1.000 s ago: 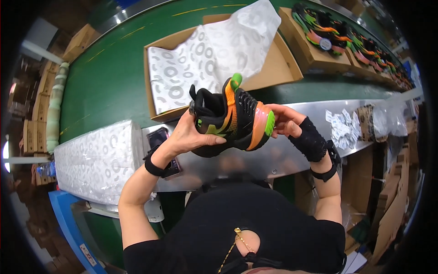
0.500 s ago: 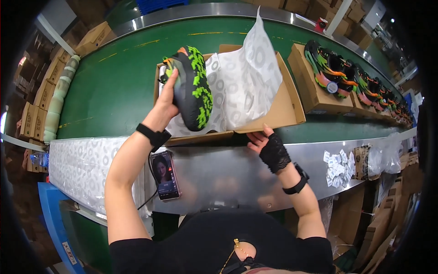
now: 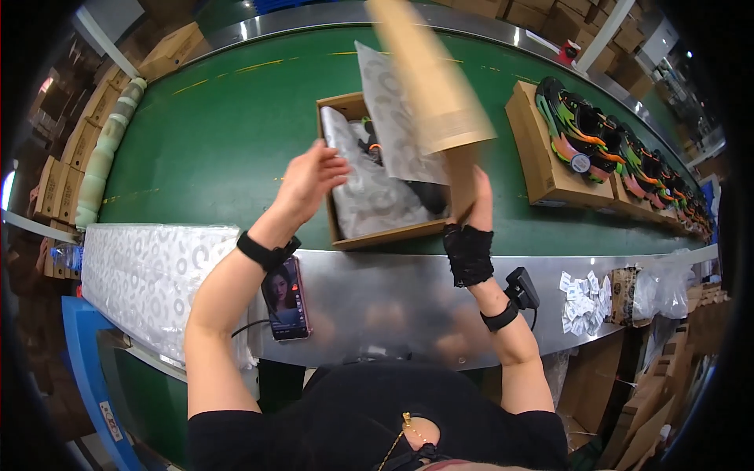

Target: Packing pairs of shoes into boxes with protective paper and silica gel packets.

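Observation:
A cardboard shoebox (image 3: 393, 235) stands on the green belt in front of me. White printed tissue paper (image 3: 369, 204) covers much of its inside, and one sheet stands up at its right. A black sports shoe (image 3: 428, 196) shows partly beneath the paper. The box lid (image 3: 444, 86), blurred by motion, tilts upward along the right side. My right hand (image 3: 479, 206), in a black lace glove, grips the lid's near end, its thumb showing and its other fingers mostly hidden. By the box's left wall, my left hand (image 3: 314, 179) is open and holds nothing, fingers slightly bent.
Boxes topped with colourful shoes (image 3: 577, 129) line the right side. A phone (image 3: 285, 302) lies on the metal ledge (image 3: 377, 302), left of which is a stack of printed tissue sheets (image 3: 149, 275). Small white packets (image 3: 585, 304) are piled to the right.
The shoe has left my left hand and a shoe now lies in the box. My right hand has raised the lid from the box's right side. The upright tissue has folded leftward.

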`<control>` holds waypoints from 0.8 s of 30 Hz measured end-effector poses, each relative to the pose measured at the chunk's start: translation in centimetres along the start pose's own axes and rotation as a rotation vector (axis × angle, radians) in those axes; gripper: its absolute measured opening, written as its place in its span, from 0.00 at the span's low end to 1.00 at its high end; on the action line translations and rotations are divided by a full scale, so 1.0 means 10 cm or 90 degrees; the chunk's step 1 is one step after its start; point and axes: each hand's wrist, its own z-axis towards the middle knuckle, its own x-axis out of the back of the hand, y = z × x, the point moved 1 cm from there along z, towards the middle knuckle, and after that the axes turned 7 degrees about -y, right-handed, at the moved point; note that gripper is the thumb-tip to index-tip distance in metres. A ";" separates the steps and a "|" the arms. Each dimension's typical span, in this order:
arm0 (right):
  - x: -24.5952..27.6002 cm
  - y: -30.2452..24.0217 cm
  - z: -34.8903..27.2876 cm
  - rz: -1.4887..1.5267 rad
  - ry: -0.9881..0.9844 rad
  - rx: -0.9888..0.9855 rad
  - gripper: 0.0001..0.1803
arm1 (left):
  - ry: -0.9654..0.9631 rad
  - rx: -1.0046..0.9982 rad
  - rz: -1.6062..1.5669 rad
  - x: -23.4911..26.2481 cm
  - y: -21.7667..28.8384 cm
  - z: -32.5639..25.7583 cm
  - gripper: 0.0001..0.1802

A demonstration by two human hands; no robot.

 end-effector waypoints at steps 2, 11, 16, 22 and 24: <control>-0.23 0.17 -0.12 -0.199 -0.077 0.075 0.35 | 0.074 -0.113 0.066 0.13 0.01 -0.09 0.33; -0.33 0.25 -0.36 -0.388 -0.162 0.197 0.26 | 0.173 -0.034 0.261 0.31 -0.59 0.09 0.33; -0.21 0.23 -0.28 -0.371 -0.202 0.207 0.25 | 0.139 0.048 0.293 0.36 -0.48 0.10 0.35; 0.22 -0.34 0.32 -0.306 -0.170 0.297 0.22 | -0.081 0.016 -0.093 0.14 -0.18 -0.01 0.34; 0.32 -0.33 0.46 -0.262 -0.115 0.326 0.24 | -0.061 -0.010 -0.096 0.07 -0.11 -0.15 0.34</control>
